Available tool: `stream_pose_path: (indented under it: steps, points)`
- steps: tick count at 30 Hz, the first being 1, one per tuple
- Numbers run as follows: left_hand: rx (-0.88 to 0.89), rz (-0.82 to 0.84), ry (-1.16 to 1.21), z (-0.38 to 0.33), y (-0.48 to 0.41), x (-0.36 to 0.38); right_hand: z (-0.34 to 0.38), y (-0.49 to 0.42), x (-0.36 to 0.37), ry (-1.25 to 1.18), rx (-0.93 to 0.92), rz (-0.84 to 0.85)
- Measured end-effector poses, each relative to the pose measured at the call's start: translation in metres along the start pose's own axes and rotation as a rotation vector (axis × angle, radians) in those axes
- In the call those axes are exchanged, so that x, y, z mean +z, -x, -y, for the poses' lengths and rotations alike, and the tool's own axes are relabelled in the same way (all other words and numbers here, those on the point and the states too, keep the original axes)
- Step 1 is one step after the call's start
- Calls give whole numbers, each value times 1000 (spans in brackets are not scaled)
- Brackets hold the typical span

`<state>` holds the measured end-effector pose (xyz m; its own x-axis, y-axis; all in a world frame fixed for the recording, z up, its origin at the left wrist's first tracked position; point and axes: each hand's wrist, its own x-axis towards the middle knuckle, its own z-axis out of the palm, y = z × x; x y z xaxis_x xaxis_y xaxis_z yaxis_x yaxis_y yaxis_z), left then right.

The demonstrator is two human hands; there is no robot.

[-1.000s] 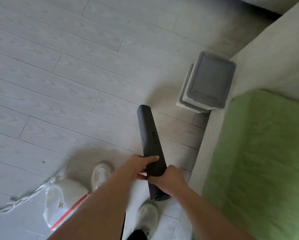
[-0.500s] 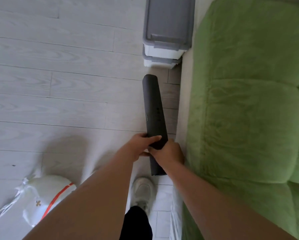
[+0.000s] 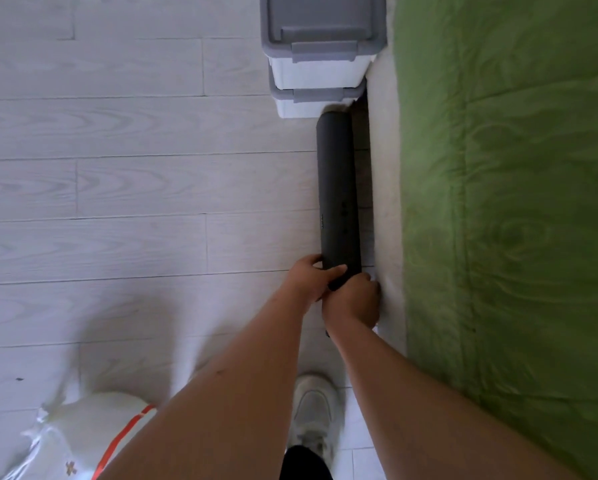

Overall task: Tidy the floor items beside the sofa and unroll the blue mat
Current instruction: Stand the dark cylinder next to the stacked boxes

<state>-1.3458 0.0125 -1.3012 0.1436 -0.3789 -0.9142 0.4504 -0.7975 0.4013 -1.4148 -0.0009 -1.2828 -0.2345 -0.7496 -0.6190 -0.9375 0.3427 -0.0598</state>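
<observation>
Dark rolled mat held at its near end, lying along the sofa base.

Both hands grip the near end of the dark grey rolled mat [image 3: 339, 192]: the left hand [image 3: 309, 280] wraps it from the left with fingers curled over the top, and the right hand [image 3: 354, 301] clamps from the right, its fingers hidden beneath. The roll runs beside the sofa [image 3: 498, 202], close to its pale base, with its far end at or touching the lower of two stacked grey-lidded storage bins [image 3: 320, 53]. Whether it rests on the floor cannot be told. Risks, in judgement: pushing forward could shove the bins; a one-ended hold lets the roll swing or loosen. A white drawstring bag [image 3: 79, 438] lies near the white shoe [image 3: 313, 414], a possible trip hazard.
</observation>
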Motion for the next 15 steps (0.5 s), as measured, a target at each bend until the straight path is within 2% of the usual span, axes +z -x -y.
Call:
stream_pose_path:
  steps: [3,7,12,15]
  points:
    - [13,-19,-124,6,-15,5,-4,-9,13,46,14,-45]
    - [107,-123,-479,14,-25,9,-5,-17,27,78,32,-37]
    - [90,-111,-562,19,-16,4,-10,-13,22,103,-14,22]
    - [94,-179,-607,20,8,-8,-8,6,7,141,-73,71]
